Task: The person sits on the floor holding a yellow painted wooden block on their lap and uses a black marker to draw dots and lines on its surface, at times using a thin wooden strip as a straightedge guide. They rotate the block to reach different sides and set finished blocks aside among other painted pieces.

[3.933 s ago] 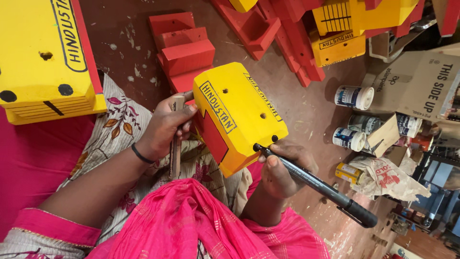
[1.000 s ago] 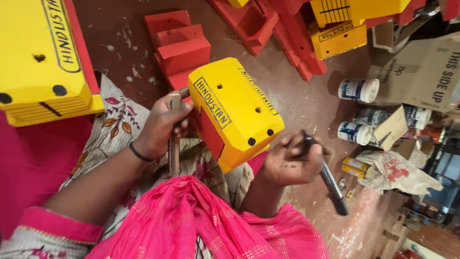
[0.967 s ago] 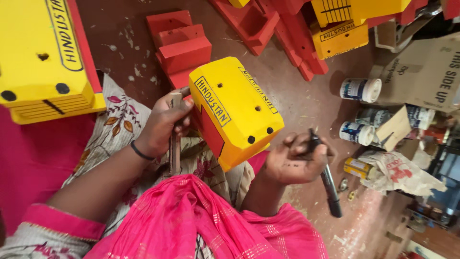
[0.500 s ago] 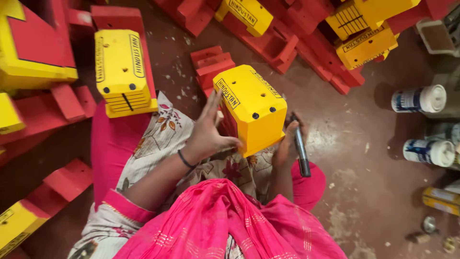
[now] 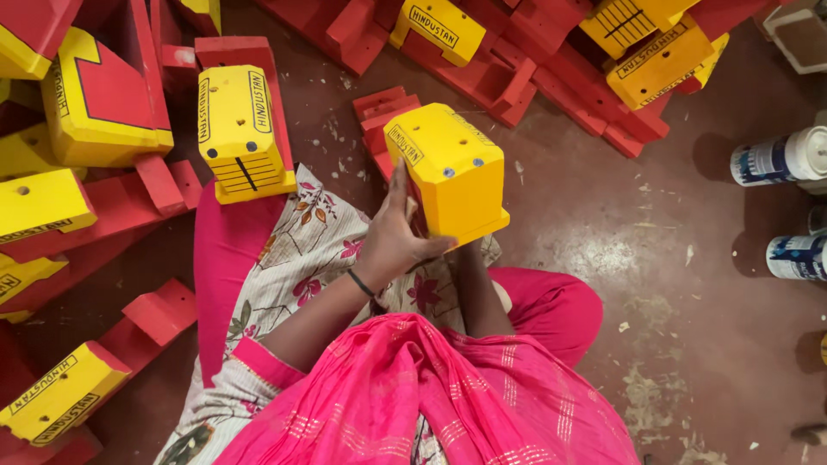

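Note:
A yellow wooden block with red sides and dark holes in its top stands tilted over my lap. My left hand lies against its left side, fingers pointing up and thumb hooked under its near edge, holding it. A dark band circles that wrist. My right forearm reaches up beneath the block; the hand itself is hidden behind the block. The dark tool seen earlier is not visible. Pink cloth and a floral garment cover my lap.
Yellow-and-red wooden blocks lie piled at the left and along the top; one yellow block stands just left of my knee. A red piece lies at lower left. Two white-and-blue cans rest on the brown floor at the right.
My right hand, which held a dark rod-like tool beside the block, has gone under the block and out of sight. My left hand stays on the block's left side.

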The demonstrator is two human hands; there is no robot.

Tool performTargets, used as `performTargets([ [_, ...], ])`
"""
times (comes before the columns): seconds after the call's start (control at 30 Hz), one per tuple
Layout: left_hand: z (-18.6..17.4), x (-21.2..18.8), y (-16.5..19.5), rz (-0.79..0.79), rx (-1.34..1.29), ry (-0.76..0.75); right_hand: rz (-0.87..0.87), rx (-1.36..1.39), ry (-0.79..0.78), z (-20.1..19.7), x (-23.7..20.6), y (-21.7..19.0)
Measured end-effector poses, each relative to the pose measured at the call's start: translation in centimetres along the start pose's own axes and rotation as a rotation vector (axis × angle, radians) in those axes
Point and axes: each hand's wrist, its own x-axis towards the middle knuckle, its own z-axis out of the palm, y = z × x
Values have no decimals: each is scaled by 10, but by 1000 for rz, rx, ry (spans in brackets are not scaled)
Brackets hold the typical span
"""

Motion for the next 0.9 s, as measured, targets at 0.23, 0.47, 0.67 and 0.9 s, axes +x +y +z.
performTargets([
  [0.23,-50,35,-3,-174,-369,-239,67,-270,187,12,-56,7],
  [0.47,-58,41,-12,-82,-536,-246,454,264,276,-1,-57,1],
  [0.67,-43,20,-26,-39,-207,-100,173,256,582,-36,-40,-34],
  [0.9,-8,3,-47,17,-419,89,-10,239,427,-19,-62,-69],
])
